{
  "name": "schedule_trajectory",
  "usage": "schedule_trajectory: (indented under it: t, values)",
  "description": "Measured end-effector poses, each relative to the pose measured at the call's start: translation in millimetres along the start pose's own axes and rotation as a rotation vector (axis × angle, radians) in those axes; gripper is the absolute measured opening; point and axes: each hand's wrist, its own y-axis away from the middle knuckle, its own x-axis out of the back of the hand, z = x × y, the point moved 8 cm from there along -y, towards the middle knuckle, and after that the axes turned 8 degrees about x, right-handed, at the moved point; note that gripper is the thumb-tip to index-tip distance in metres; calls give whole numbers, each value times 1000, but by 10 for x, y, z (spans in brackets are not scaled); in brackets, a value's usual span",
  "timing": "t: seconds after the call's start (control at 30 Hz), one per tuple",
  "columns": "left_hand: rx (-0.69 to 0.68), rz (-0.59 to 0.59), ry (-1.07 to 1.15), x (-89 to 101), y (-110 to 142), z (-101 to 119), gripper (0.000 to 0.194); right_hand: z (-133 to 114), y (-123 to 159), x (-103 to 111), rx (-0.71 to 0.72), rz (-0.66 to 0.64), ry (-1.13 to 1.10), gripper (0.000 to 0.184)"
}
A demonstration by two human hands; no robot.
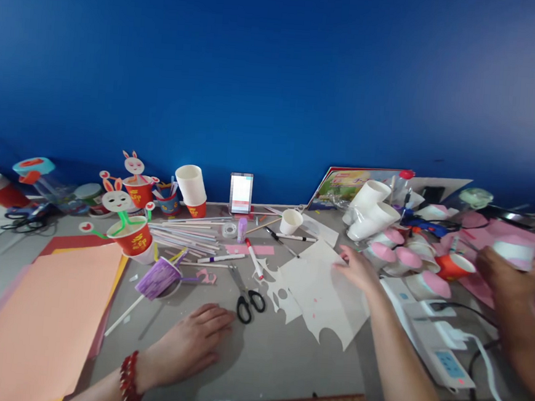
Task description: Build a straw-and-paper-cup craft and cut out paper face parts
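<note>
My left hand (194, 340), with a red bead bracelet at the wrist, lies palm down on the grey table, its fingers stretched out and holding nothing. Just beyond its fingertips are black-handled scissors (244, 304). My right hand (355, 268) hovers over or touches the upper right part of a white paper sheet (329, 292) with fingers apart; I cannot tell which. Curved pieces have been cut from the sheet's lower edge. Beside it lie white paper scraps (283, 297) and a red marker (254, 258). A purple-coloured cup (158, 278) rests tilted left of the scissors.
Orange paper sheets (51, 301) cover the left side. Rabbit-decorated red cups (130, 236) stand behind them. Paper straws (186, 234) and a small white cup (291, 221) sit mid-table. At right are a power strip (424, 330), pink-topped cups (408, 259) and another person's hand (502, 274) with a white cup.
</note>
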Motion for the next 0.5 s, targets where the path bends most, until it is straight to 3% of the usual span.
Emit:
schedule_trajectory:
  t: [0.2,0.43,0.5]
  values:
    - [-76,8,-50,-44,-212,22,55,-25,-7,318,55,69,-56,35]
    - [87,138,-64,41,-597,-85,64,-473,200,1245,246,238,-136,32]
    - [67,146,-77,9,-723,-80,65,-644,268,1495,272,291,-119,31]
